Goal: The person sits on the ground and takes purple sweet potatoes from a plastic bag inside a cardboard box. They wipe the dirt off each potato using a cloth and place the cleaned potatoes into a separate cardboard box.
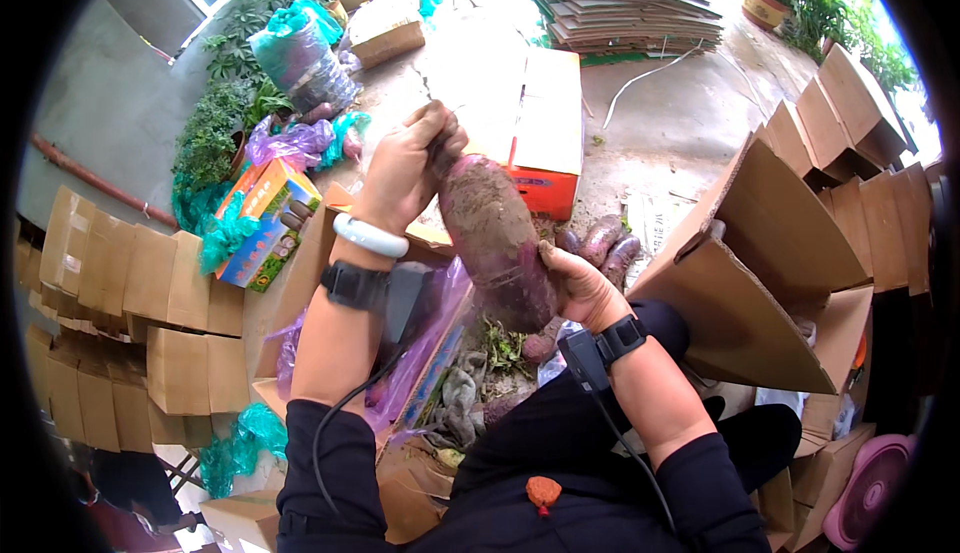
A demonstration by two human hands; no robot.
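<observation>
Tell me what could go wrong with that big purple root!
The big purple root might slip, since the left hand grips just its narrow top and the right hand steadies its side. It could then drop onto the leafy scraps below. Also, the dirt on its skin might crumble off and make a mess.

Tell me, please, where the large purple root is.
In the head view, the large purple root is near the centre, held between the left hand and right hand.
</observation>
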